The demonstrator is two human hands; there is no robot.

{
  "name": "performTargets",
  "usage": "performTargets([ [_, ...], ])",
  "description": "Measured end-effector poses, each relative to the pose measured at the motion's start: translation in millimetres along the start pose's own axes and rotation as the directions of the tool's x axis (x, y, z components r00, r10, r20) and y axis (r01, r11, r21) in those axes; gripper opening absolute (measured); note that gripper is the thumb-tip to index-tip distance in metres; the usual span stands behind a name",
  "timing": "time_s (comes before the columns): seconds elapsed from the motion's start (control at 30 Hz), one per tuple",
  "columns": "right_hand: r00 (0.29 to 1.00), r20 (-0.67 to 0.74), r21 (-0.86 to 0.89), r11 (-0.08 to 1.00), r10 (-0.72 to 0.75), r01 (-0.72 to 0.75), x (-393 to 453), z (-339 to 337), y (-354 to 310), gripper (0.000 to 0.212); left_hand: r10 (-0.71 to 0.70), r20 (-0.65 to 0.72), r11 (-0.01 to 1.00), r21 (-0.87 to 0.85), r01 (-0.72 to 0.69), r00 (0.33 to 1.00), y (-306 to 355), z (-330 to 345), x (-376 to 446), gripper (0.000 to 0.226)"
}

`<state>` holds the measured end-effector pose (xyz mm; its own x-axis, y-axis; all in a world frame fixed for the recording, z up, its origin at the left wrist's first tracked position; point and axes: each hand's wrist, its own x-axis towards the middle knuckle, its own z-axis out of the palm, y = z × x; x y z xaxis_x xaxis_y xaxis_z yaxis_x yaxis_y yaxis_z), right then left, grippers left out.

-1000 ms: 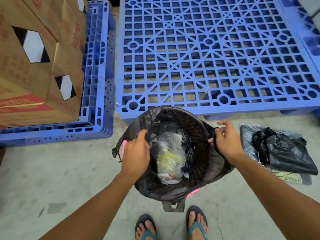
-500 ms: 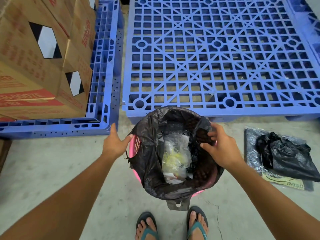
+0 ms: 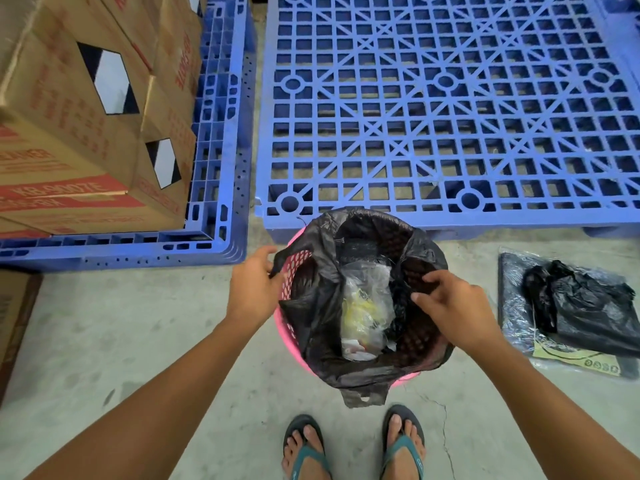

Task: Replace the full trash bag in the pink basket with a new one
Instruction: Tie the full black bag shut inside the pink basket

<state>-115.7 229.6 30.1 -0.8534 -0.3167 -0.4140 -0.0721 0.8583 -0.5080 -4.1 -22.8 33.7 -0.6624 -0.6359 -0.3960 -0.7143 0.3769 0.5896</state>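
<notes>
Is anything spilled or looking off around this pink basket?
No spill. The black trash bag is peeled off the pink basket rim on the left; both hands grip its edges.

The basket (image 3: 284,327) stands on the floor (image 3: 104,323), feet (image 3: 353,445) at six o'clock, a pallet (image 3: 450,109) at twelve, boxes (image 3: 86,126) at ten, spare bags (image 3: 571,313) at three.

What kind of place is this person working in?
Probably a warehouse or stockroom. Blue plastic pallets lie on a bare concrete floor, and one pallet carries stacked cardboard cartons with printed shipping labels.
</notes>
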Motion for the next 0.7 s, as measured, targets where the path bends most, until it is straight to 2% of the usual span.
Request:
performTargets([
  [0.03, 1.000, -0.028, 0.013, 1.000, 0.003, -0.003, -0.8, -3.1, 0.1, 0.036, 0.035, 0.008, 0.999, -0.002, -0.035, 0.999, 8.2, -3.8, -3.9, 0.042],
  [0.1, 1.000, -0.010, -0.091, 0.996, 0.003, -0.004, 1.5, -5.9, 0.3, 0.046, 0.055, 0.022, 0.998, -0.021, -0.055, 0.998, 22.9, -10.0, -8.9, 0.043],
  [0.2, 0.974, 0.221, -0.390, 0.920, 0.048, 0.043, 10.8, 0.5, 2.0, 0.058, 0.038, 0.027, 0.998, -0.043, -0.037, 0.999, 39.3, -14.3, -13.2, 0.044],
  [0.27, 0.940, 0.321, -0.544, 0.835, 0.118, 0.081, 14.3, 8.6, 6.8, 0.053, 0.030, 0.037, 0.998, -0.057, -0.028, 0.999, 44.5, -12.6, -16.8, 0.045],
  [0.33, 0.938, 0.306, -0.590, 0.806, 0.165, 0.051, 13.6, 11.7, 12.4, 0.042, 0.018, 0.054, 0.997, -0.077, -0.014, 0.998, 48.0, -8.3, -21.4, 0.047],
  [0.43, 0.971, 0.211, -0.454, 0.891, 0.111, -0.003, 1.9, 8.3, 18.0, 0.030, -0.011, 0.081, 0.994, -0.107, 0.020, 0.997, 52.8, -2.8, -28.7, 0.051],
  [0.53, 1.000, 0.026, -0.227, 0.974, -0.014, 0.020, -17.4, -5.8, 9.8, 0.028, -0.023, 0.107, 0.990, -0.133, 0.037, 0.994, 64.6, -1.5, -36.2, 0.051],
  [0.6, 0.995, -0.075, -0.086, 0.995, -0.064, 0.058, -28.5, -17.1, 1.3, 0.024, 0.018, 0.132, 0.992, -0.123, -0.002, 0.991, 76.9, -1.1, -41.0, 0.049],
  [0.7, 0.988, -0.143, 0.044, 0.997, -0.064, 0.071, -35.4, -28.7, -11.1, 0.017, 0.127, 0.184, 0.991, -0.055, -0.119, 0.975, 98.1, 3.4, -48.7, 0.049],
])
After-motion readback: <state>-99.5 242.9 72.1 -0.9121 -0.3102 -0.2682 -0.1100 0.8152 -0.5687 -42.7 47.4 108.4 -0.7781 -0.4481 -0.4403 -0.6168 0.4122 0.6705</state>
